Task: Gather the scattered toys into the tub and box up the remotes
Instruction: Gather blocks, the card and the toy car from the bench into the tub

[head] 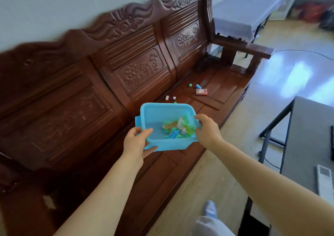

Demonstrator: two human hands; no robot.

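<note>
- The person's left hand [134,143] has its grip closed on the near left corner of the blue tub [159,112], thumb inside the rim; the right hand [207,130] grips the right rim. The tub hangs above the front edge of the wooden bench [207,112].
- Toy blocks [178,129] are piled against the tub's right wall; a tilt that way could spill them.
- Loose toys [167,97] lie on the seat near the backrest; setting the tub down on them could knock them off.
- A small box [201,91] lies further along the seat and could be scooped up as a toy.
- A remote [324,180] lies on the worktop [307,145] near its right edge, easily forgotten.
</note>
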